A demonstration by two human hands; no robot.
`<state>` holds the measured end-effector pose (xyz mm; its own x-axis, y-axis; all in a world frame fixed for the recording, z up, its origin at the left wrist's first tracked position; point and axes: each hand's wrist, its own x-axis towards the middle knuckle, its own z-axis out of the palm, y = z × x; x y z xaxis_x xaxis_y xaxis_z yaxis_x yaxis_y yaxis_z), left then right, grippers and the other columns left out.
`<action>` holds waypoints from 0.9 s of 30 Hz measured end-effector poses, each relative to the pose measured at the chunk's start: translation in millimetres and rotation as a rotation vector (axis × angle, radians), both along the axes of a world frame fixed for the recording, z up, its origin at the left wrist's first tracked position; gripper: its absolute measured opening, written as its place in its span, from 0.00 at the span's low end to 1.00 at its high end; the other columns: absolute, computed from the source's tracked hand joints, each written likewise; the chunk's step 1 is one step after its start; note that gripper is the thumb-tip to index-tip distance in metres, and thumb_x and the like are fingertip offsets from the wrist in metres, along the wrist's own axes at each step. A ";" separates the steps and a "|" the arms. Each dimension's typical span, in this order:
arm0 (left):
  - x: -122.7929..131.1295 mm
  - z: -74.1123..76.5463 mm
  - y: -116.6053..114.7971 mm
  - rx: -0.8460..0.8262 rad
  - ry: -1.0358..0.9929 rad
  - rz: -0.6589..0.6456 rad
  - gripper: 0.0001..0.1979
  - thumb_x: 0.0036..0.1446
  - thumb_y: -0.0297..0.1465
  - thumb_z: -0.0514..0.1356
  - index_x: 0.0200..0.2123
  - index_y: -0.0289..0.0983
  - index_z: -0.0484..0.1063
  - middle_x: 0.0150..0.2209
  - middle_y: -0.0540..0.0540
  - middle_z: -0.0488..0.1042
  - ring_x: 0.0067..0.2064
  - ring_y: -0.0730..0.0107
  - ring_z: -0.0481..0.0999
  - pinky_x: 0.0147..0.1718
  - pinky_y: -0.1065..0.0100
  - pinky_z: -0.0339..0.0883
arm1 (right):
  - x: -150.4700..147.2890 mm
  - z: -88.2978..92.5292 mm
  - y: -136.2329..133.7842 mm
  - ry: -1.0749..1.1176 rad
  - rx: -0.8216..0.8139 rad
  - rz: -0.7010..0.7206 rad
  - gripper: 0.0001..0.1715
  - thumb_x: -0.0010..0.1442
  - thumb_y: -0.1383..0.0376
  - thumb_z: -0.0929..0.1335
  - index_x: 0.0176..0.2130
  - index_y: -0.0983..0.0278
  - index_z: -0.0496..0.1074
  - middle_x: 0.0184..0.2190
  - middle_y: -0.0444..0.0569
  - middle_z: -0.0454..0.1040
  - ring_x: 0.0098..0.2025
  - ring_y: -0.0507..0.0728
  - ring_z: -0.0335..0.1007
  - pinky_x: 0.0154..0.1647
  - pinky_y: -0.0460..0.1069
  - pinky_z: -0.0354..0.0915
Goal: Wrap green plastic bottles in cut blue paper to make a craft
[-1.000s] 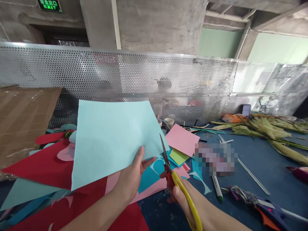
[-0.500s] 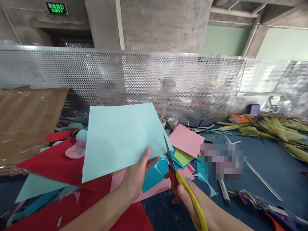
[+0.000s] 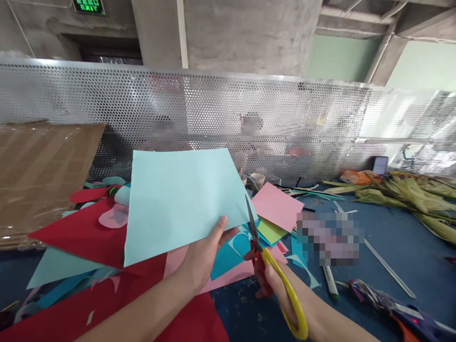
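A light blue sheet of paper (image 3: pixel 181 199) is pinched at its lower right edge by my left hand (image 3: pixel 204 256), thumb on top and fingers beneath. My right hand (image 3: pixel 278 285) grips scissors (image 3: pixel 285 289) with yellow and red handles. Their blades point up and lie at the sheet's right edge, over its lower right corner. Whether the blades cut into the paper I cannot tell. Below the hands are a pink sheet (image 3: pixel 231 278), a bright blue sheet (image 3: pixel 223 263) and a red sheet (image 3: pixel 192 318). Right of the blades lie a pink square (image 3: pixel 278 206) and a green piece (image 3: pixel 270 231).
Red paper (image 3: pixel 81 232) and cutouts pile up at left before a cardboard box (image 3: pixel 46 180). A perforated metal screen (image 3: pixel 213 109) stands behind. At right are a marker (image 3: pixel 330 282), a glue gun (image 3: pixel 395 304), a clear stick (image 3: pixel 390 268), corn husks (image 3: pixel 409 194) and a phone (image 3: pixel 380 165).
The view has shifted slightly. My left hand still holds the light blue sheet, and the scissors stay at its right edge, their blades looking a little closer together.
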<state>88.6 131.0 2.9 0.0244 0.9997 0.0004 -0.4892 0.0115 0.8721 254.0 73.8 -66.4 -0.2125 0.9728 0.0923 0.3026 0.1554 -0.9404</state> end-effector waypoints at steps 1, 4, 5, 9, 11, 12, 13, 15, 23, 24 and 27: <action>-0.3 -1.0 0.2 -0.003 0.002 -0.005 0.26 0.57 0.25 0.64 0.58 0.46 0.68 0.53 0.47 0.76 0.47 0.57 0.80 0.46 0.60 0.76 | -0.1 1.8 0.1 0.006 -0.019 0.004 0.35 0.64 0.38 0.53 0.47 0.61 0.67 0.31 0.46 0.67 0.28 0.55 0.67 0.36 0.52 0.70; -0.9 -1.8 0.0 -0.028 0.013 0.009 0.25 0.56 0.26 0.65 0.57 0.46 0.70 0.53 0.47 0.76 0.47 0.56 0.80 0.47 0.60 0.76 | 0.0 4.6 0.7 0.005 -0.019 0.015 0.36 0.62 0.37 0.53 0.48 0.61 0.66 0.31 0.46 0.67 0.29 0.55 0.66 0.35 0.52 0.69; -0.9 -1.6 -0.1 -0.035 0.019 0.017 0.25 0.56 0.26 0.65 0.57 0.46 0.70 0.53 0.47 0.76 0.47 0.55 0.80 0.46 0.60 0.76 | 0.1 4.5 0.9 -0.009 0.000 0.016 0.36 0.62 0.36 0.53 0.48 0.61 0.67 0.30 0.46 0.67 0.29 0.55 0.65 0.34 0.51 0.68; -0.5 -0.2 -0.6 -0.029 0.051 0.024 0.25 0.56 0.27 0.65 0.56 0.47 0.70 0.55 0.48 0.75 0.49 0.54 0.79 0.47 0.59 0.76 | 1.2 -0.9 1.9 -0.096 0.093 0.009 0.36 0.64 0.38 0.50 0.46 0.61 0.66 0.29 0.46 0.66 0.28 0.56 0.64 0.32 0.51 0.65; -0.5 0.6 -0.7 -0.014 0.067 0.030 0.24 0.56 0.26 0.64 0.56 0.45 0.71 0.55 0.47 0.75 0.49 0.56 0.79 0.46 0.60 0.76 | 1.6 -3.4 2.5 -0.114 0.113 0.014 0.36 0.65 0.39 0.49 0.46 0.61 0.66 0.29 0.45 0.66 0.27 0.56 0.64 0.32 0.52 0.64; -0.6 0.9 -0.6 -0.007 0.071 0.035 0.24 0.56 0.25 0.64 0.56 0.45 0.71 0.55 0.47 0.75 0.48 0.57 0.79 0.46 0.61 0.77 | 1.7 -3.8 2.7 -0.114 0.115 0.019 0.35 0.66 0.40 0.49 0.47 0.61 0.66 0.28 0.45 0.66 0.27 0.56 0.64 0.32 0.52 0.64; -0.7 1.0 -0.4 -0.003 0.074 0.036 0.23 0.56 0.25 0.64 0.56 0.44 0.71 0.55 0.46 0.75 0.47 0.57 0.80 0.46 0.61 0.77 | 1.8 -3.4 2.8 -0.111 0.115 0.026 0.35 0.66 0.40 0.49 0.48 0.61 0.65 0.29 0.45 0.66 0.28 0.56 0.64 0.33 0.52 0.64; -1.2 0.5 0.2 -0.012 0.082 0.031 0.24 0.56 0.26 0.65 0.56 0.43 0.71 0.54 0.46 0.76 0.45 0.58 0.81 0.46 0.61 0.77 | 1.9 -0.8 2.4 -0.108 0.121 0.036 0.34 0.66 0.40 0.49 0.49 0.60 0.65 0.30 0.45 0.66 0.29 0.56 0.63 0.34 0.52 0.64; -0.2 1.2 0.7 -0.023 0.074 0.050 0.30 0.49 0.25 0.69 0.57 0.46 0.70 0.54 0.46 0.76 0.47 0.56 0.80 0.47 0.59 0.76 | 4.0 5.7 -1.7 -0.133 0.107 0.058 0.33 0.67 0.41 0.51 0.52 0.59 0.64 0.35 0.48 0.68 0.33 0.57 0.64 0.36 0.51 0.65; 0.0 1.6 0.5 -0.027 0.079 0.052 0.29 0.52 0.25 0.68 0.57 0.45 0.69 0.53 0.46 0.76 0.46 0.57 0.80 0.47 0.59 0.76 | 4.0 5.5 -1.9 -0.132 0.109 0.058 0.33 0.67 0.41 0.51 0.52 0.59 0.64 0.34 0.48 0.68 0.33 0.57 0.64 0.35 0.51 0.65; -0.2 1.2 0.8 -0.027 0.094 0.042 0.25 0.56 0.26 0.65 0.57 0.44 0.69 0.52 0.46 0.77 0.44 0.59 0.81 0.46 0.60 0.77 | 3.4 6.5 -2.1 -0.140 0.116 0.059 0.33 0.67 0.41 0.50 0.50 0.61 0.65 0.33 0.48 0.68 0.32 0.57 0.63 0.35 0.52 0.65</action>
